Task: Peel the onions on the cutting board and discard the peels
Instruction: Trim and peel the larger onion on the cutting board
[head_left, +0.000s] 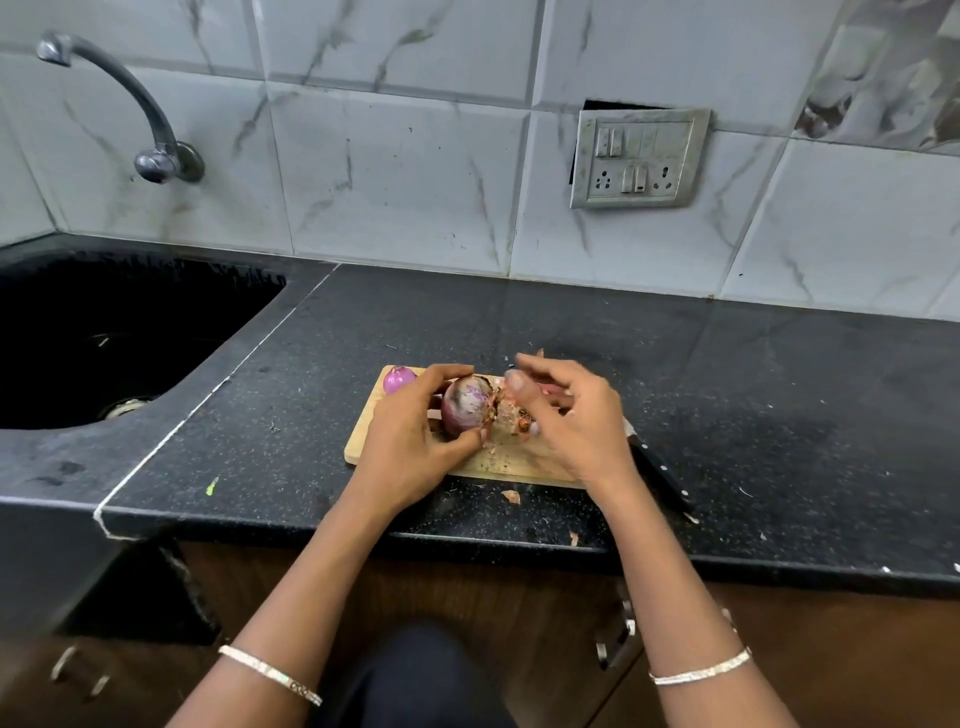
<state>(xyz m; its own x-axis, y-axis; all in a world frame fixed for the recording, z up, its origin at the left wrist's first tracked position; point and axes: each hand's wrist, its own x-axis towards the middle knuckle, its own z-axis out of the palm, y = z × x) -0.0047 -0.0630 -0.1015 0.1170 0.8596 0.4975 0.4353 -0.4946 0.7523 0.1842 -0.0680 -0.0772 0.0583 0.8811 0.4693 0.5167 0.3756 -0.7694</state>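
Left hand (410, 431) grips the onion (464, 405) mid-frame over the cutting board (363, 441); right hand (566, 410) pinches the loose peel (511, 413) just right of it, so it pulls rightward.

One head-worn view looks forward and steeply down, close over the tabletop (727, 395), toward the far tiled wall (395, 171).

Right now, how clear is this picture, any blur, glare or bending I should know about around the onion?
Head view: the right hand pinching the peel is slightly smeared by motion; the left hand and the onion it grips are fairly sharp; the wide lens bows the wall tiles and the counter edge; the sink is too dark to read.
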